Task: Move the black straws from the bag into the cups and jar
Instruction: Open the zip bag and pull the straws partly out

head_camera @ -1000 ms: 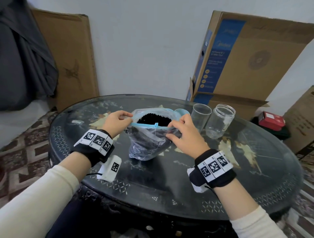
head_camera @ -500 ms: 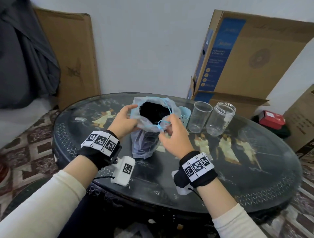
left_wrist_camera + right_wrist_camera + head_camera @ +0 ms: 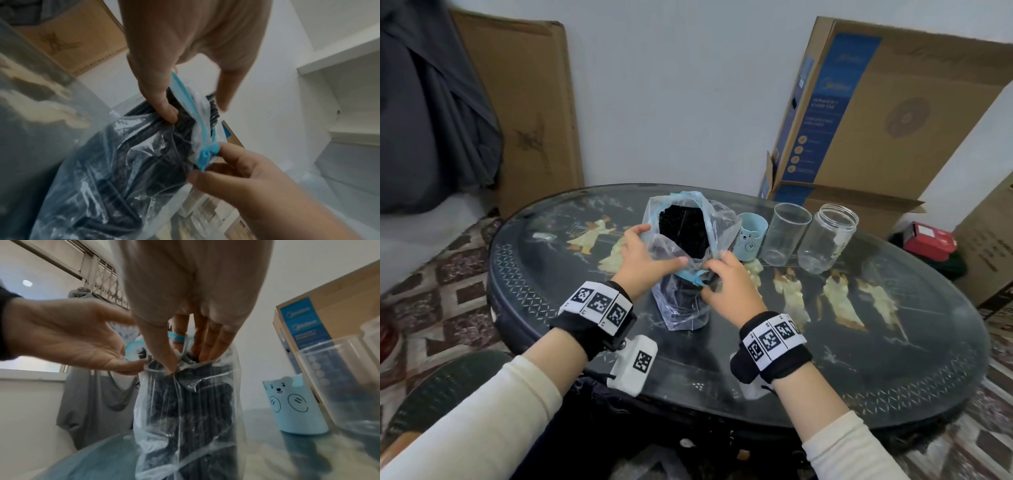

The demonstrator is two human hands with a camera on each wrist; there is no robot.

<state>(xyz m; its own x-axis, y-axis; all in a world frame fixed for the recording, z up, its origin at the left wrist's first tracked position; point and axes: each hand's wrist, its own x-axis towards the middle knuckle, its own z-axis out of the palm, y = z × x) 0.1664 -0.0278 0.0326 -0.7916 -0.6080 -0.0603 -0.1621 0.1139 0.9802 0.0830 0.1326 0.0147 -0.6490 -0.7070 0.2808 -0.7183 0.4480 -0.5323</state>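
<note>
Both our hands (image 3: 643, 263) (image 3: 729, 281) pinch the clear blue-zippered plastic bag (image 3: 681, 308) of black straws (image 3: 683, 228); tugging unevenly could topple it, scattering straws across the tabletop (image 3: 859, 342).

Soft daylight, blurred wide-angle edges

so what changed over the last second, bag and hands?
The bag went from stretched wide between both hands to upright with its blue zip rim folded down, baring the black straws. The left hand shifted from the zip rim to the bag's side; the right hand dropped to pinch the folded rim at the front. Blue cup, clear cup and jar are unmoved and empty.
</note>
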